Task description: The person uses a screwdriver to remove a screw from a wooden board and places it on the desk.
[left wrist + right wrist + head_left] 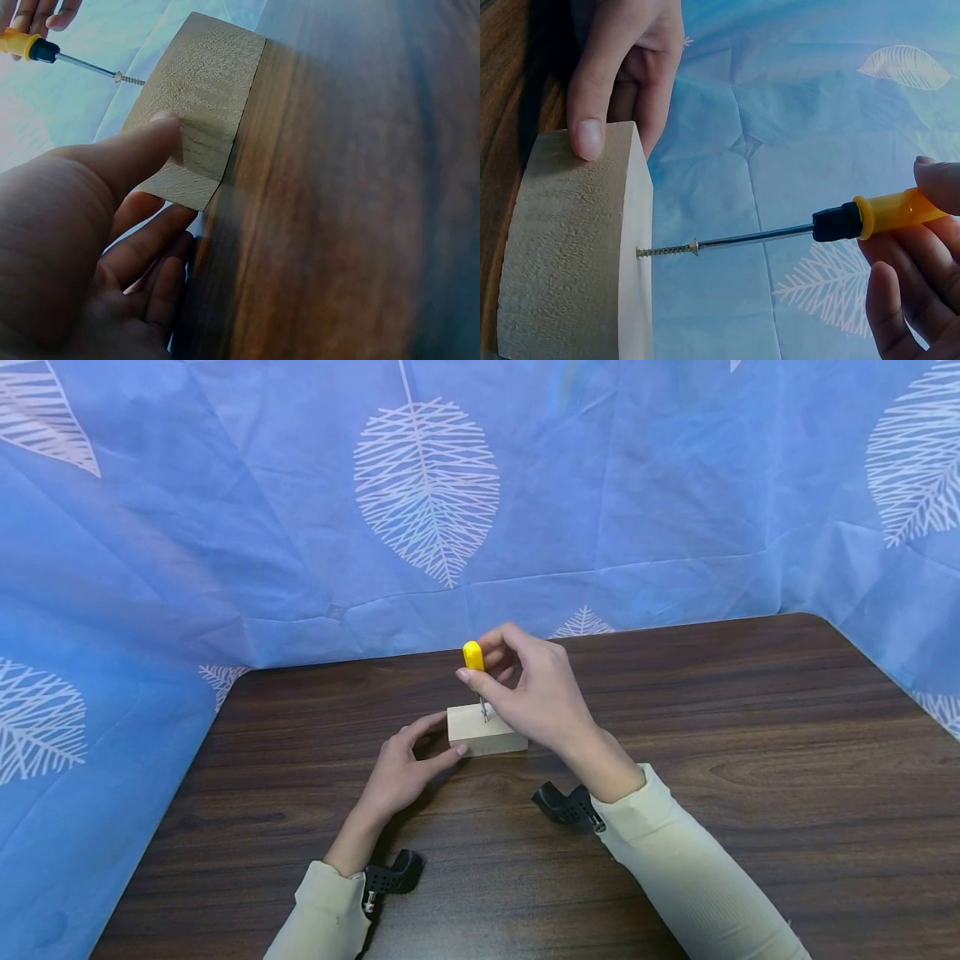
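Observation:
A pale wooden block (487,744) lies on the dark table. My left hand (401,772) grips its left end, thumb on the near side and fingers round the back. From the block's top face stands a screw (667,250), its tip in the wood and most of its thread showing. The tip of a screwdriver (761,238) meets the screw head, shaft and screw nearly in line. My right hand (536,685) holds the screwdriver's yellow handle (892,213) between thumb and fingers, above the block.
The brown wood-grain table (712,735) reaches back to a blue cloth (600,485) with white leaf prints. Black wrist mounts (397,872) are strapped at both cream sleeves (682,852), close over the tabletop.

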`<state>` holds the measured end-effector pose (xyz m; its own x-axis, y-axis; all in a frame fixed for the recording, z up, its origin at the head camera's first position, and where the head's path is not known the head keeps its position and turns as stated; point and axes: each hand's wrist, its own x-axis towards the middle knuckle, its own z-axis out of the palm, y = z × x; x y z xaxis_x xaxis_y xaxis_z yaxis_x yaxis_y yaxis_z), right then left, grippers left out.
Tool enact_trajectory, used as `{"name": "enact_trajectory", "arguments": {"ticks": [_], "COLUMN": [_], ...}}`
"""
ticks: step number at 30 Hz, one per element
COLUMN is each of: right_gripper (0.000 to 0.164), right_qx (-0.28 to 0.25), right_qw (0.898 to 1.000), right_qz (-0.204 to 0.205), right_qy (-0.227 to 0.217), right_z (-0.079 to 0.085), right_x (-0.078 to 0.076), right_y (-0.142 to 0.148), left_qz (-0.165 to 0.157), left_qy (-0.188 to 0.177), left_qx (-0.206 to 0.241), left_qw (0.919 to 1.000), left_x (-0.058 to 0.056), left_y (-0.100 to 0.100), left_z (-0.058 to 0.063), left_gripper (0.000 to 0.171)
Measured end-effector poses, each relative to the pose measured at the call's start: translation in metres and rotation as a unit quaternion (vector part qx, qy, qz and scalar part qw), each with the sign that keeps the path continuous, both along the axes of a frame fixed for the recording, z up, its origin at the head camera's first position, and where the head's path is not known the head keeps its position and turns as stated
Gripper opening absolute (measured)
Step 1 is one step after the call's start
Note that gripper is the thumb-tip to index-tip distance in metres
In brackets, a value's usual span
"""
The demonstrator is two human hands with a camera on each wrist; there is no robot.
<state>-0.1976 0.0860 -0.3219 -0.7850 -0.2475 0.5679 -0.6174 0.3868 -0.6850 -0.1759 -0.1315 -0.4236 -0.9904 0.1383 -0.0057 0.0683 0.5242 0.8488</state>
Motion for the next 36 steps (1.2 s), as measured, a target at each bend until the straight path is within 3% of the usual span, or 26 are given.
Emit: {"name": "enact_trajectory", "arguments": {"ticks": [19, 36], "right_gripper": [0.012, 0.015], "right_qx": [0.006, 0.009], "right_qw": [1.000, 1.000], "right_qz": [0.016, 0.011], "right_qy": [-0.019, -0.013], "right_z": [0.0024, 0.0012], "right_x": [0.0004, 0.0015], "right_y": [0.0025, 0.0037], "left_qz": [-0.003, 0.001], "left_qy": [-0.001, -0.004], "left_qx": [0.005, -0.001], "left_qw": [1.0000, 1.0000], "left_x": [-0.0006, -0.0002], "left_y": [0.0000, 0.0009], "left_z": [-0.0003, -0.0005], "left_gripper": [0.063, 0.063]}}
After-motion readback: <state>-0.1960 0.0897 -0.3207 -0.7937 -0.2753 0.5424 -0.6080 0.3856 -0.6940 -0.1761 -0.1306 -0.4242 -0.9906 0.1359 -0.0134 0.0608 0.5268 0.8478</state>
